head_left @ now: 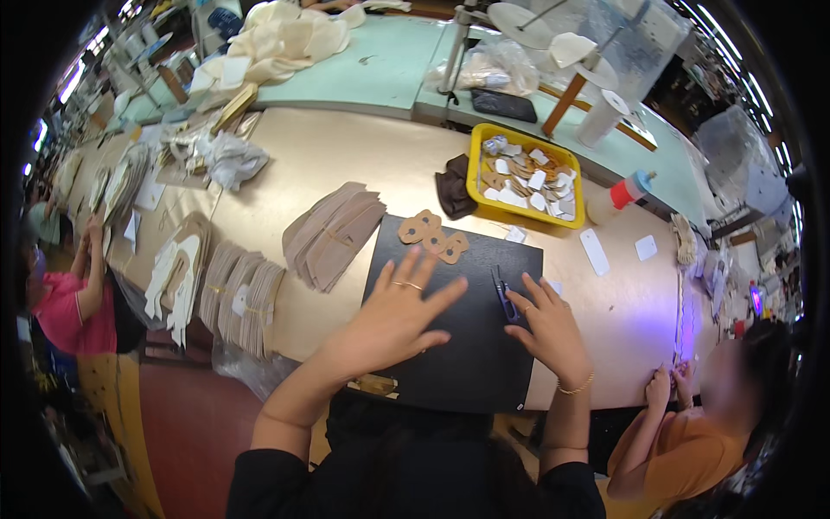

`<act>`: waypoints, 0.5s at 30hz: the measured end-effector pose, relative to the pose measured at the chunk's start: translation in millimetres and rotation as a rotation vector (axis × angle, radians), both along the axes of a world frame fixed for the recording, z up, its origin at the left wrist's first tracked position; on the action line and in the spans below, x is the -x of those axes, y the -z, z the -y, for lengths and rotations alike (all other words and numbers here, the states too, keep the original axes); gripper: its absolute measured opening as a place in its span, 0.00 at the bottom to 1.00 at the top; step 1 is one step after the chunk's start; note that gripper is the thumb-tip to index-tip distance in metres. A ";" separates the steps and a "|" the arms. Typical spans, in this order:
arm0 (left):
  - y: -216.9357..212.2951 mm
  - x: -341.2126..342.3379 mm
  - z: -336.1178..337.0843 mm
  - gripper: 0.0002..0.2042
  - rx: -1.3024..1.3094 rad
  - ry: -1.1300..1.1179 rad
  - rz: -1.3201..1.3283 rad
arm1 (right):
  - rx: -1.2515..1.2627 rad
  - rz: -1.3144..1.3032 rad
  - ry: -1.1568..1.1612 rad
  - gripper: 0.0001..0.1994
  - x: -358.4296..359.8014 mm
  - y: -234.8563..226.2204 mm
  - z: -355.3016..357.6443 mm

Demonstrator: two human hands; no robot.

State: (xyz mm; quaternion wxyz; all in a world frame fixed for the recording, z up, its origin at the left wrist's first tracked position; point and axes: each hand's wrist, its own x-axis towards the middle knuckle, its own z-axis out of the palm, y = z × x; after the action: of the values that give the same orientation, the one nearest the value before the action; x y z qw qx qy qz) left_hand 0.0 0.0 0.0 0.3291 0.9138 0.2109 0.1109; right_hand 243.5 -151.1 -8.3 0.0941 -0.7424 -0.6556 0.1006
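Snips (505, 304), dark-handled, on black board (471, 368), just beside right hand (555, 333); tan holed cutouts (437, 233) near left hand (389, 307); both grips spread.

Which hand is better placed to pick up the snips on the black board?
Probably the right hand: it is spread open right beside the snips, though contact is hard to tell. The left hand is also open but farther off, nearer the tan pieces.

– Any glossy plastic?
– Seen on the tub (527, 214); clear and crinkled in the bag (500, 66).
– And on the mat (467, 372)?
– Matt, smooth.
– On the table (328, 156)?
– Smooth, with a satiny sheen.
– For the snips (504, 304)?
– Metal, in part.
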 end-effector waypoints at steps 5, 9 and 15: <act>91.8 -52.6 25.8 0.35 -0.312 -0.026 -0.015 | -0.103 -0.183 0.269 0.26 11.3 53.7 -17.7; 122.1 -59.0 30.4 0.35 -0.304 -0.073 0.096 | -0.064 -0.332 0.405 0.25 8.3 65.5 -18.9; 112.3 -57.1 26.1 0.32 -0.142 -0.180 0.333 | -0.232 -0.253 0.454 0.25 3.5 63.8 -36.1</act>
State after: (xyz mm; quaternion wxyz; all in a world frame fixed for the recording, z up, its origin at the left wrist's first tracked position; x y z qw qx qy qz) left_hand 57.1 -26.1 -112.3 0.2828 0.8812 0.2260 0.3042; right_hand 240.0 -115.0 -72.1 0.2797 -0.8360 -0.4627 0.0932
